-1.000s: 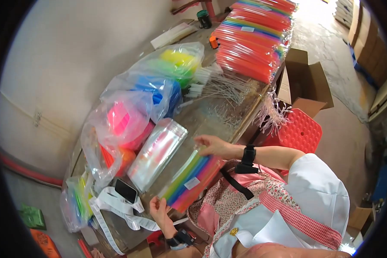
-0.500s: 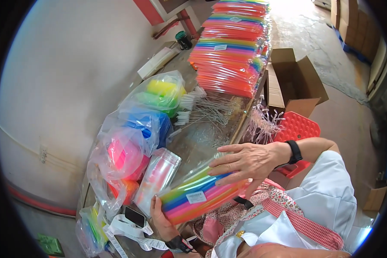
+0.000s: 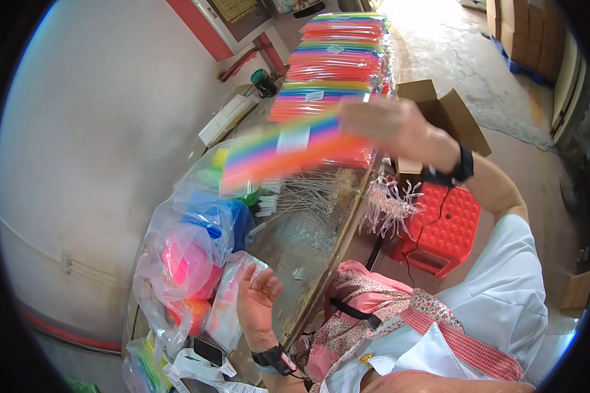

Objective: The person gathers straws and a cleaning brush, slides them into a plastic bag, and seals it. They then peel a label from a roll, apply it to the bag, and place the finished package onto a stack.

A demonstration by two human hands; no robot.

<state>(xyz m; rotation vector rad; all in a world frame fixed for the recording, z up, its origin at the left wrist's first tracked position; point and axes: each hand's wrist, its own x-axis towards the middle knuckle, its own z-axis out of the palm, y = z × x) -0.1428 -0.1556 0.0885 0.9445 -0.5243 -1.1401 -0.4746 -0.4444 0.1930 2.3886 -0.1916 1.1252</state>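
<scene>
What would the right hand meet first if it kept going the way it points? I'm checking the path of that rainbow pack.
Probably the stack of rainbow packs: the right hand carries its rainbow pack toward it, though blur hides depth.

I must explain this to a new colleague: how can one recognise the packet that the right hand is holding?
Find the tall stack of colourful packets at the table's far end. Just in front, the right hand holds a flat rainbow-striped packet in the air. Unlike its neighbours, it lies on nothing and looks blurred.

Right hand [image 3: 390, 128] raised, fingers closed; left hand [image 3: 257, 298] low, palm open
</scene>
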